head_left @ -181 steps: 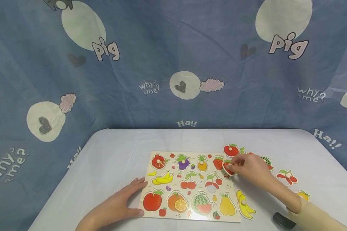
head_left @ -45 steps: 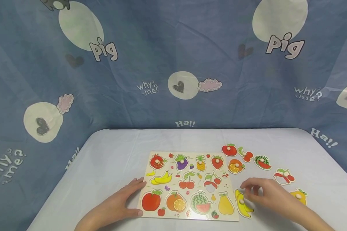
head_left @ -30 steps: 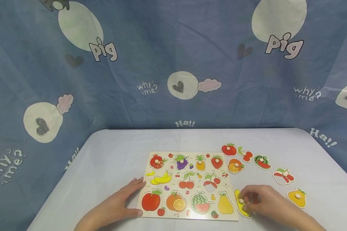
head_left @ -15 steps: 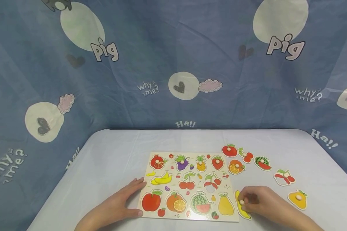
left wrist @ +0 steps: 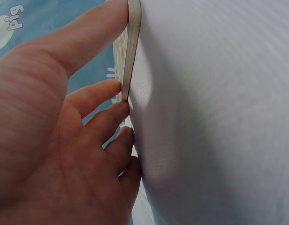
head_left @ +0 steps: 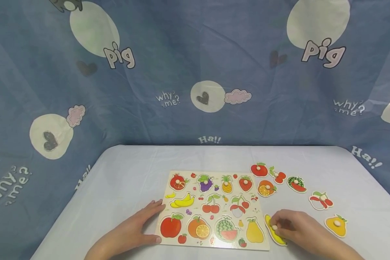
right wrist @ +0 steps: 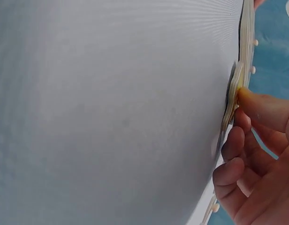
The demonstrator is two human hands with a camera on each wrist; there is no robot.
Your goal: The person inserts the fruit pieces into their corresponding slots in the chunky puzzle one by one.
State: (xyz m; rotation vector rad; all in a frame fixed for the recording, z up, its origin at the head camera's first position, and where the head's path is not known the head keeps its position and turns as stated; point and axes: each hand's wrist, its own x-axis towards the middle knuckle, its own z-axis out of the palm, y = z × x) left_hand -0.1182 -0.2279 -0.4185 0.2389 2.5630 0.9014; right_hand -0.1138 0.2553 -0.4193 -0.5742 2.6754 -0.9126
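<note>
My right hand (head_left: 295, 229) pinches the knob of a banana puzzle piece (head_left: 273, 234) just right of the puzzle board (head_left: 195, 209). In the right wrist view, thumb and fingertips meet at the edge of that banana piece (right wrist: 233, 93), close over the white tabletop. My left hand (head_left: 130, 229) rests at the board's left edge, thumb and extended fingers touching it; the left wrist view shows its fingertips along the board's edge (left wrist: 131, 51). Pomegranate, grape, pineapple and strawberry (head_left: 245, 183) pieces with knobs sit in the board's top row. The banana recess (head_left: 182, 201) has no knob.
Loose knobbed pieces lie right of the board: apple (head_left: 259, 170), cherries (head_left: 279, 177), orange (head_left: 265, 189), watermelon (head_left: 296, 184), a red-and-white fruit (head_left: 321, 201) and a pear (head_left: 336, 226). A blue patterned cloth (head_left: 195, 54) hangs behind the white table (head_left: 136, 162).
Earlier my right hand held the strawberry piece, which now sits in its recess. The hand moved down to the banana piece, pinched its knob and has shifted it slightly. My left hand stayed put.
</note>
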